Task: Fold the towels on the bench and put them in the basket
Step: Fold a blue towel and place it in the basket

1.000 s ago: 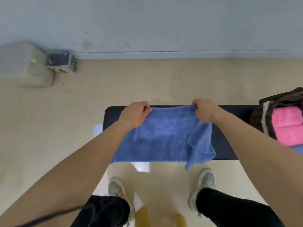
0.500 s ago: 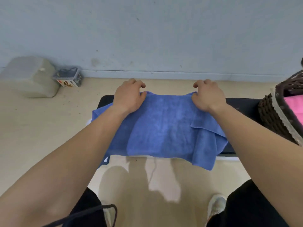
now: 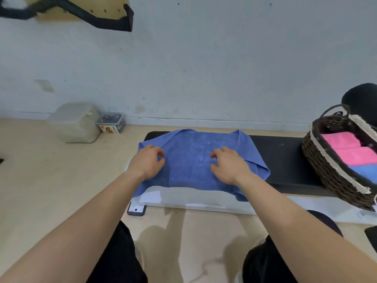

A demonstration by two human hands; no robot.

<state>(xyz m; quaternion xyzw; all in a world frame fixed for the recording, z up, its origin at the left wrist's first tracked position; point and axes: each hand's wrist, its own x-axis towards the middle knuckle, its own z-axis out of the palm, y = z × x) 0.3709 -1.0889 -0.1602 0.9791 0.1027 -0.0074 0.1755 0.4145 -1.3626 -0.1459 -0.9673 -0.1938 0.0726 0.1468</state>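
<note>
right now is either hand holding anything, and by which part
Nothing looks held. The left hand and right hand sit over the blue towel on the bench, fingers loosely curled, with no cloth visibly pinched.

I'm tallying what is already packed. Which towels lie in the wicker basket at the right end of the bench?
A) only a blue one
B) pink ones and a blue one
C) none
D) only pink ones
B: inside the basket, pink towels lie with a blue towel beside them.
</note>
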